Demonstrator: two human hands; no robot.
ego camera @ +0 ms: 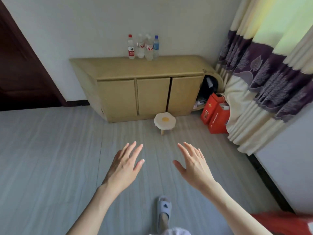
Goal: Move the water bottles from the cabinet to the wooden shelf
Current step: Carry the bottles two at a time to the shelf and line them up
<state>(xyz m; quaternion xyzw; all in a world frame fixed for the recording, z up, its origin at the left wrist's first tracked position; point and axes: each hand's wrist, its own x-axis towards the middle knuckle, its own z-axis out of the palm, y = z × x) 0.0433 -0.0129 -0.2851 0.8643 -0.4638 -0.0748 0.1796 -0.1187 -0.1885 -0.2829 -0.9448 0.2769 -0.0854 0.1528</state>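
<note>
Several water bottles stand upright in a tight group at the back of the light wooden cabinet (118,68), against the wall. A red-capped bottle (131,47) is at the left, clear bottles (144,46) are in the middle, and a blue-capped bottle (156,46) is at the right. My left hand (124,167) and my right hand (193,165) are stretched out over the grey floor, well short of the cabinet. Both have fingers straight and spread, and both hold nothing. No wooden shelf is in view.
A small stool (164,122) with a fried-egg cushion stands on the floor before the cabinet doors. Red bags (215,114) lean at the cabinet's right end beside a purple and cream curtain (264,78). A dark door (22,73) is at left. My slippered foot (164,211) is below.
</note>
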